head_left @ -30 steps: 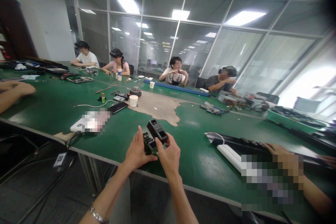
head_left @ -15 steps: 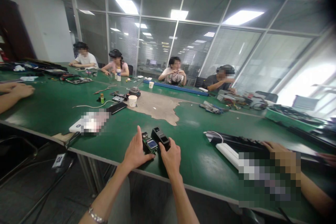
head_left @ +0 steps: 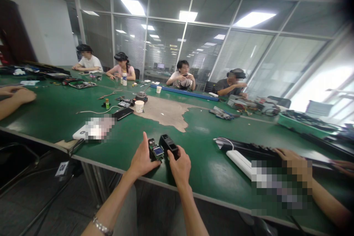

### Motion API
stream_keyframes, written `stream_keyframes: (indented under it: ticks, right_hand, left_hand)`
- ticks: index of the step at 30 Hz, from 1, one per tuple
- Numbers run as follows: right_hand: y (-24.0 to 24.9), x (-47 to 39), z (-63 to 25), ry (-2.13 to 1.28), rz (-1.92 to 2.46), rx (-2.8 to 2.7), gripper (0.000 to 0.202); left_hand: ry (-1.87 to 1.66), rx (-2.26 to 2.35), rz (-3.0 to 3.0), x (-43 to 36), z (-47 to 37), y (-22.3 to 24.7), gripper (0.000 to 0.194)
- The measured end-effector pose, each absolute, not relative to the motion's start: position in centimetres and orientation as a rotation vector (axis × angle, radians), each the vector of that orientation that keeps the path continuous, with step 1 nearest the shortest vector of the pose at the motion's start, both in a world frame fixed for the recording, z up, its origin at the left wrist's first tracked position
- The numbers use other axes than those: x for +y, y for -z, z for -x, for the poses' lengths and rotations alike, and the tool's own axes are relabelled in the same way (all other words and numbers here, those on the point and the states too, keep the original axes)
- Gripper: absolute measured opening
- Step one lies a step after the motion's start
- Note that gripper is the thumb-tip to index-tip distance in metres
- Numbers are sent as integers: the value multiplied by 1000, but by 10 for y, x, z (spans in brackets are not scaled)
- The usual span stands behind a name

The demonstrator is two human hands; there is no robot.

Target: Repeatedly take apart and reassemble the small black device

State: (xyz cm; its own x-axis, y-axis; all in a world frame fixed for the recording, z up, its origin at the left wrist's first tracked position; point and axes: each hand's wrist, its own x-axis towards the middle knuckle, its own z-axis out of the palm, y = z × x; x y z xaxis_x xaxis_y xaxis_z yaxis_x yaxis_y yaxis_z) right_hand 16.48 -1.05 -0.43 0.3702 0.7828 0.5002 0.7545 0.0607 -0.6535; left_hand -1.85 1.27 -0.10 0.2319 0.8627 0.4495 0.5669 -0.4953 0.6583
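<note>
Close to the table's near edge, a small green circuit board with a little blue-grey screen lies between my hands. My left hand is open along its left side, index finger stretched forward and thumb at the near end of the board. Whether the palm touches the board is hard to see. To the right is a black box-shaped housing with openings in its top. My right hand is closed round its near end, thumb on the left side and fingers on the right.
On the green table are a white power strip, a phone, a paper cup, a bundle of cables or tools and a green basket. Co-workers' hands rest at both sides; several people sit opposite.
My hands, the circuit board and the black housing keep nearly the same places. The view has shifted very slightly. A person opposite has moved their hands a little.
</note>
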Motion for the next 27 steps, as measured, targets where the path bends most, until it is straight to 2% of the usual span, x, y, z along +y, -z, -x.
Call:
stream_keyframes:
  ticks: [6, 14, 27]
  right_hand:
    - [-16, -23, -150, -371, 1512, -1202, 47]
    - [-37, -27, -134, -327, 1476, -1181, 45]
    - [-36, -28, -117, -197, 1543, -1453, 36]
  left_hand:
    - [-1158, 1328, -2134, 14, 19, 3, 139]
    - [-1167, 1331, -2118, 14, 17, 2, 140]
    - [-1213, 1328, -2124, 12, 16, 1, 130]
